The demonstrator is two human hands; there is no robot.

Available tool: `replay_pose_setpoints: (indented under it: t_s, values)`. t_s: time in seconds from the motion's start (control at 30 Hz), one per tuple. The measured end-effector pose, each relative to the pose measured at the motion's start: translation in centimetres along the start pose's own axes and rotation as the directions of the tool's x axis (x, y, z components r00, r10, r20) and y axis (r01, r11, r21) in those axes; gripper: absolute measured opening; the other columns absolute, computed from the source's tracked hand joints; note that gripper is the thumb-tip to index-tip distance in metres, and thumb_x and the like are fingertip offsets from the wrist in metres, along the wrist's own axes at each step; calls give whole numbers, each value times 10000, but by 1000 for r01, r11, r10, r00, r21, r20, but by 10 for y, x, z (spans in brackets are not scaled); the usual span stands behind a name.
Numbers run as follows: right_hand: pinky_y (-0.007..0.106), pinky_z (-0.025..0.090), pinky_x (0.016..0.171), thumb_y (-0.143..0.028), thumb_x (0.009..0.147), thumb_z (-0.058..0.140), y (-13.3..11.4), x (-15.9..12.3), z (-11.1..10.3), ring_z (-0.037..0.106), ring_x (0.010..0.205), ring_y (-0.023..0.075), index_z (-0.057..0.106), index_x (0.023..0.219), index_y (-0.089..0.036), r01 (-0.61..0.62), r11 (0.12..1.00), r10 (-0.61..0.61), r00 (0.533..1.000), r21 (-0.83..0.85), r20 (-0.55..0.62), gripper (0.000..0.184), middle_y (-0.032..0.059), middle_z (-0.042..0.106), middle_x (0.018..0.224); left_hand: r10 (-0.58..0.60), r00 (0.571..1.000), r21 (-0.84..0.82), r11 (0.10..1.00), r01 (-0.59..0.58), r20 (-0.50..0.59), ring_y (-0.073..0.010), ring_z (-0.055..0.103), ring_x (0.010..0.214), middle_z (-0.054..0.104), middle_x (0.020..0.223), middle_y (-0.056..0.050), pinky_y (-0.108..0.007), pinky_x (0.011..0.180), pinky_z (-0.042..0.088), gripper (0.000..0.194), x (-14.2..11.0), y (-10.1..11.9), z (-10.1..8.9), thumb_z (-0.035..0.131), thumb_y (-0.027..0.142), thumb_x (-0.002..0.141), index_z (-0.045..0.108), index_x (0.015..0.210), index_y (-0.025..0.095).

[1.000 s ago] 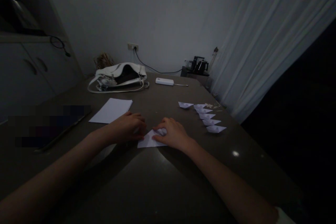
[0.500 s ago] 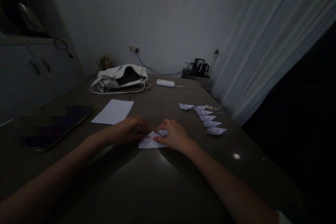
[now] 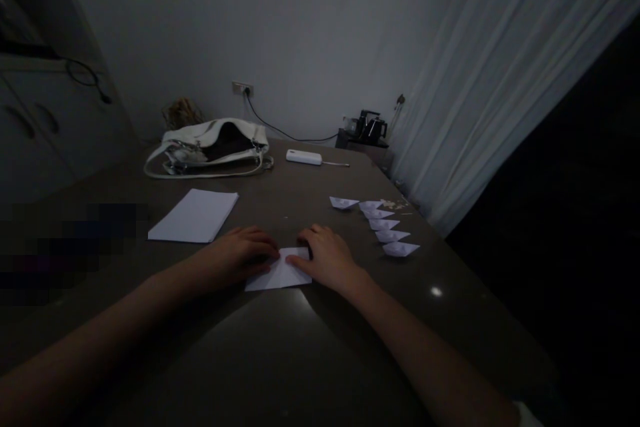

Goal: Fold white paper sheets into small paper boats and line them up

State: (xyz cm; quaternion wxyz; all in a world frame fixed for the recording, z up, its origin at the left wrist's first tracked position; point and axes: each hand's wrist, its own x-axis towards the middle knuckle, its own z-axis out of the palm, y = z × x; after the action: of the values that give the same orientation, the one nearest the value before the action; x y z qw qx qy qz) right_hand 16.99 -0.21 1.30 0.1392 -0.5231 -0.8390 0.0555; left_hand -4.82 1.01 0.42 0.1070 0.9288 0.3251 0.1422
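A partly folded sheet of white paper (image 3: pixel 284 275) lies on the dark table in front of me, with creases across it and a straight near edge. My left hand (image 3: pixel 243 253) grips its left side, fingers curved over the edge and thumb low on the paper. On the right side my right hand (image 3: pixel 327 257) has its thumb pressed on the paper and its fingers bent round the far right corner. Several white folded paper boats (image 3: pixel 401 249) stand in a slanting row to the right, with one paper boat (image 3: pixel 343 203) set apart at the row's far left.
A stack of white paper (image 3: pixel 195 215) lies to the left. Farther back are a white handbag (image 3: pixel 210 147) and a white power bank (image 3: pixel 304 157) with a short cable. Small pale scraps (image 3: pixel 395 205) lie beyond the boats, near the table's right edge.
The paper's peaked top now looks flatter, with a straight upper edge between my hands. My left thumb has come down onto the paper. The whole view has shifted slightly.
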Motion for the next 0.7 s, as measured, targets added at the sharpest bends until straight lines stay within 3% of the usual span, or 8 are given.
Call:
replay_pose_setpoints:
  t_s: [0.17, 0.27, 0.4, 0.5, 0.7]
  values:
    - [283, 408, 603, -553, 801, 526, 3, 3, -4, 610, 772, 195, 637, 813, -162, -194, 980, 192, 980, 41, 50, 407, 93, 662, 860, 23, 1000, 38, 999, -23, 11, -199, 550, 1016, 638, 1110, -33, -332, 887, 396, 239, -1, 5, -1, 507, 303, 878, 632, 1078, 261]
    - [265, 378, 552, -590, 751, 567, 2, 3, -3, 617, 724, 187, 639, 758, -178, -243, 965, 236, 969, 97, 79, 418, 73, 676, 810, 15, 1000, 65, 998, -16, 8, -200, 556, 997, 647, 1087, -37, -327, 882, 386, 253, -2, 10, -4, 513, 328, 874, 630, 1085, 255]
    - [251, 368, 544, -477, 706, 668, 2, 4, 3, 621, 718, 175, 637, 758, -186, -277, 948, 272, 961, 156, 57, 297, 51, 682, 796, 40, 999, 114, 992, -43, 31, -201, 542, 1013, 635, 1108, -32, -317, 867, 367, 269, -2, 15, -5, 488, 305, 893, 608, 1133, 296]
    - [235, 368, 544, -352, 724, 669, 2, 5, 7, 608, 685, 148, 627, 745, -176, -217, 953, 214, 976, 209, 38, 183, 46, 677, 784, 60, 997, 149, 987, -65, 38, -212, 528, 1037, 610, 1152, -22, -334, 856, 356, 282, -3, 13, -3, 481, 283, 898, 596, 1149, 341]
    - [209, 362, 577, -151, 753, 588, -1, 5, 9, 564, 641, 106, 587, 761, -172, 97, 964, -78, 993, 249, -87, 22, 12, 642, 720, 53, 997, 162, 985, -60, 51, -216, 523, 1034, 583, 1160, -19, -341, 845, 350, 324, -3, 11, -1, 493, 242, 889, 572, 1178, 364]
